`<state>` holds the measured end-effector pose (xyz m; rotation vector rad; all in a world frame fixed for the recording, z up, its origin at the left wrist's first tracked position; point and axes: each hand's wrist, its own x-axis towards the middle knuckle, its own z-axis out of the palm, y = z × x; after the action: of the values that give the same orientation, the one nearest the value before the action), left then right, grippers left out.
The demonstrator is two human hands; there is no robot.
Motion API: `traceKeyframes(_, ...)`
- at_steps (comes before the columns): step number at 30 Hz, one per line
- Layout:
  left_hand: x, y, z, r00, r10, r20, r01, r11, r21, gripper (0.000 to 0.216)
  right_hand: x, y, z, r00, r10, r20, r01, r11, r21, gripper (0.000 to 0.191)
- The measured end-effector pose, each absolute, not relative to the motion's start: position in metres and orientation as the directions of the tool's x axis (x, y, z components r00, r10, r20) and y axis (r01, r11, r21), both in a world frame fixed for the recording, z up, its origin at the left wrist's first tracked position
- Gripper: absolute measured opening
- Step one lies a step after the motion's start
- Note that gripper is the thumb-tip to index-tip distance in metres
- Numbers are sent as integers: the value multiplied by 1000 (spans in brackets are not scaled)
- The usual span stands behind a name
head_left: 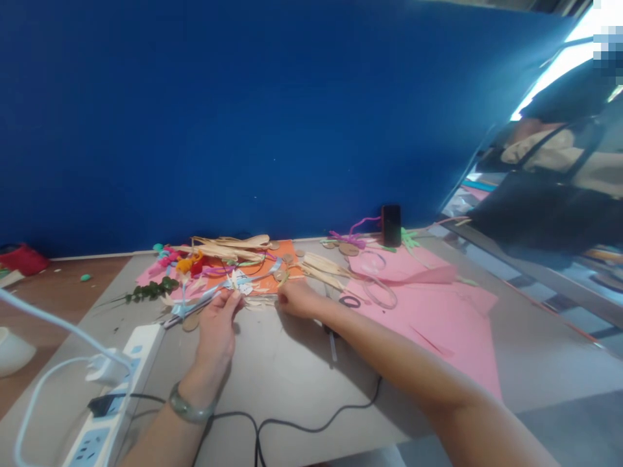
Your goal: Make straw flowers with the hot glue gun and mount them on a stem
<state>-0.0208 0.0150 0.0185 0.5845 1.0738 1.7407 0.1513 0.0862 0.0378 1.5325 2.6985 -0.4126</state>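
Note:
My left hand [217, 325], with a green bangle on the wrist, is closed in a pinch at a white, petal-like paper piece [239, 283]. My right hand [298, 299] is closed too, its fingers curled down near small round wood slices [281, 275]; whatever lies between them is hidden. Pale scraps [259, 302] lie between the two hands. Behind them is an orange sheet [287, 250] bearing bundles of tan raffia-like strips [228, 248]. Another tan bundle [322, 267] lies just beyond my right hand.
A white power strip [141, 347] with plugged cables stands at left, beside a green leafy sprig [152, 290]. A black cable [311, 429] crosses the front. Pink sheets [438, 311] cover the right side; a phone [390, 226] leans against the blue partition [272, 130].

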Motion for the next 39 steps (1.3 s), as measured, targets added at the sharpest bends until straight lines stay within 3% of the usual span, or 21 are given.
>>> traceKeyframes(13, -18, 15, 18, -415, 906, -75, -424, -120, 897, 21, 121, 118, 36, -391, 911, -134, 896, 343, -282, 18)
traceKeyframes(21, -17, 15, 14, -395, 914, -92, -431, -96, 897, 27, 116, 122, 30, -381, 916, -123, 868, 309, -388, 6)
traceKeyframes(30, -13, 12, 15, -339, 932, -126, -469, -52, 882, 30, 149, 103, 38, -481, 872, 92, 594, 401, -698, 7)
traceKeyframes(34, -10, 9, 17, -291, 949, -121, -481, -36, 876, 25, 164, 84, 41, -507, 835, 214, 408, 451, -794, 21)
traceKeyframes(36, -9, 8, 17, -258, 958, -129, -492, -15, 871, 24, 170, 77, 41, -499, 816, 293, 329, 491, -807, 26)
traceKeyframes(39, -8, 7, 17, -185, 971, -150, -511, 36, 859, 21, 175, 72, 39, -468, 778, 420, 311, 590, -746, 18)
